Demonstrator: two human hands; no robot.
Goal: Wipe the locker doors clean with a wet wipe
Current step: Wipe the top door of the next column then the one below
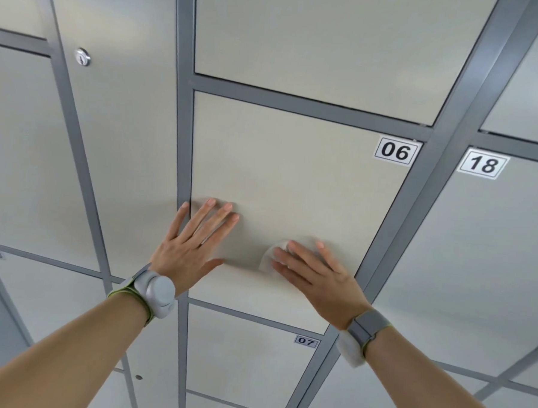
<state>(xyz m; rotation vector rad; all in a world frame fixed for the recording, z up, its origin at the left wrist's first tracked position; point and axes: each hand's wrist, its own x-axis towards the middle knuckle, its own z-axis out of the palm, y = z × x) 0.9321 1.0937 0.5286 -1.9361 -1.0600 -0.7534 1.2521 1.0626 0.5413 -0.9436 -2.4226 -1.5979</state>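
Observation:
A beige locker door (294,174) labelled 06 fills the middle of the view, framed by grey metal bars. My left hand (194,240) lies flat on the door's lower left part, fingers spread, with nothing under it. My right hand (314,271) presses a white wet wipe (271,257) flat against the door's lower middle. The wipe shows only at its left edge, past my fingertips; the rest is hidden under my palm.
Door 18 (477,246) is to the right, door 07 (247,352) below, another door (316,44) above. A tall door on the left carries a round silver lock (82,57). Grey frame bars (185,106) separate all doors. Both wrists wear bands.

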